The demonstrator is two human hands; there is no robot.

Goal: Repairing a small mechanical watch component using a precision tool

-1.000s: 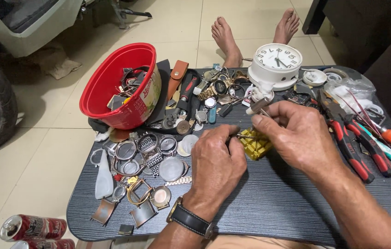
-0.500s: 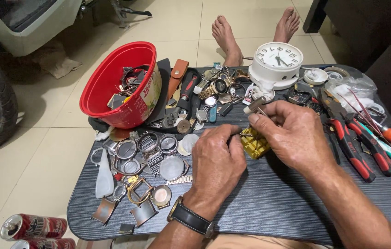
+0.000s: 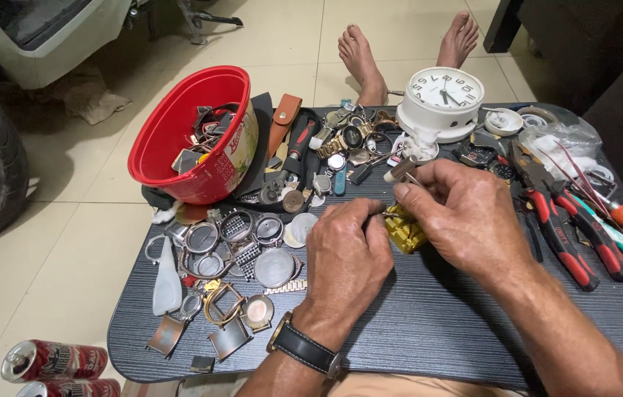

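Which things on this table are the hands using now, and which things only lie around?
In use:
- left hand and right hand, both on the yellow block
- thin metal tool in the right hand

Lying about:
- red bowl of parts
- white clock
- red-handled pliers
- loose watch cases
- drink cans on the floor

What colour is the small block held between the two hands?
Yellow block, seen in the head view.
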